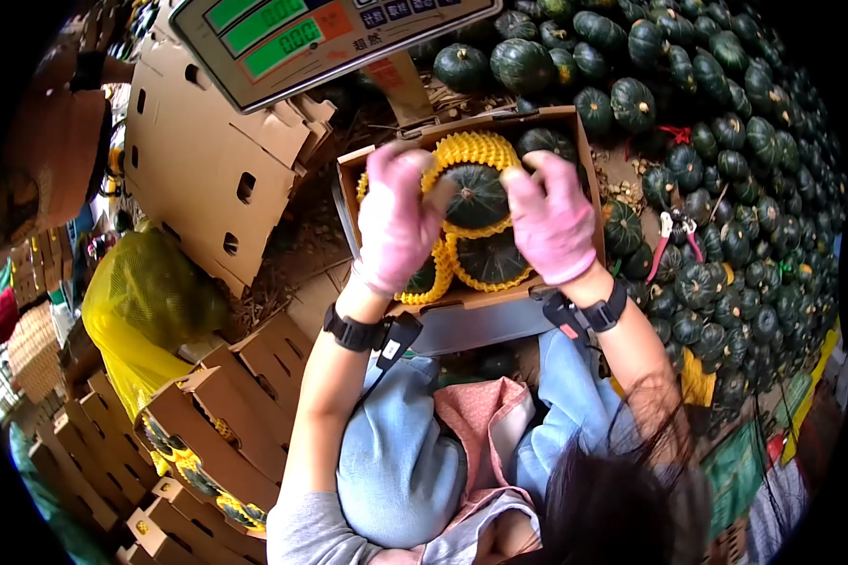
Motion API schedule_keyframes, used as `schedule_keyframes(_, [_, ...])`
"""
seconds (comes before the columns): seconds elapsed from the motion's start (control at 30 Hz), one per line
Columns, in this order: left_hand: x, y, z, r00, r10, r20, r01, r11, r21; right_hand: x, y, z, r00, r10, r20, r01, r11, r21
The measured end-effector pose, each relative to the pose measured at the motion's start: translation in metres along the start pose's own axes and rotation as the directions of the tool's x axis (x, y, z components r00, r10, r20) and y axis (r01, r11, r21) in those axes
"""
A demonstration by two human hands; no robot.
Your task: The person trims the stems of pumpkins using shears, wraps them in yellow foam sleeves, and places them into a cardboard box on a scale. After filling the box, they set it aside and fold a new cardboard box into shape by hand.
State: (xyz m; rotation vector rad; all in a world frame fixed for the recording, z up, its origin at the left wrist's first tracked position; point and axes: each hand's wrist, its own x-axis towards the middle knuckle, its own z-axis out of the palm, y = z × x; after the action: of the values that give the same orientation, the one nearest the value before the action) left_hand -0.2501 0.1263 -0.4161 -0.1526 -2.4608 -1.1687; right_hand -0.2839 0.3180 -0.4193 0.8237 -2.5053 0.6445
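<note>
Both my hands wear pink gloves and reach into an open cardboard box [586,179] on a weighing scale. My left hand [396,218] and my right hand [548,218] grip a dark green pumpkin [476,196] from either side. That pumpkin is wrapped in yellow foam netting [468,149]. Below it in the box lie two more netted pumpkins [490,259], and an un-netted one [546,141] sits at the far right corner. A black band is strapped on each wrist.
The scale's display [292,38] hangs at top left. A large heap of dark green pumpkins [725,141] fills the right side, with red-handled pruners [674,231] on it. Flat cartons [207,160], filled boxes [207,443] and a yellow net bag [141,301] stand left.
</note>
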Motion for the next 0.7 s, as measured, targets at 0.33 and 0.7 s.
schedule_keyframes(0.33, [0.01, -0.01, -0.009, 0.851, -0.229, 0.472, 0.373, 0.897, -0.238, 0.012, -0.012, 0.006, 0.931, 0.273, 0.24, -0.299, 0.951, 0.075])
schedule_keyframes(0.7, [-0.001, 0.04, 0.012, 0.947, -0.038, 0.319, 0.107, 0.973, -0.203, -0.002, 0.023, -0.065, 0.958, 0.254, 0.129, -0.284, 0.901, 0.329])
